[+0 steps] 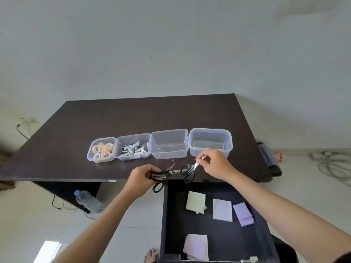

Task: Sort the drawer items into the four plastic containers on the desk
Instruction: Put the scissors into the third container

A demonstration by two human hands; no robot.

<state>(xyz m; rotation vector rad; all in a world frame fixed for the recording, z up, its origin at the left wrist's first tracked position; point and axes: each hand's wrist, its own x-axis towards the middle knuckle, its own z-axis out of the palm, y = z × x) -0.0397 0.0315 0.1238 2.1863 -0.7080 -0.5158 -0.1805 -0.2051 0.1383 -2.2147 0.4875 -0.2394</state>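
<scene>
Scissors step: both hands busy at desk's front edge, above the open drawer [167,215].

Left hand [141,177] grips black handles of one pair of scissors [161,176]; right hand [213,164] pinches blade tip of a second pair [190,172]. Two right containers [169,144] [210,141] look empty, just behind. Next, I'd say: drop both prs in one; paper pads [222,209] in drawer left.

A dark brown desk [117,118] carries a row of four clear plastic containers running from 9 to 3 o'clock near its front edge, each just beside the next. The 9 o'clock container [90,154] holds tape rolls [102,149], the next container [147,154] holds batteries [133,149], and the third container [169,155] and the 3 o'clock container [209,132] hold nothing. At 6 o'clock an open drawer [167,215] bears pale green [195,202], white [222,209] and lilac [244,214] [195,245] paper pads.
</scene>
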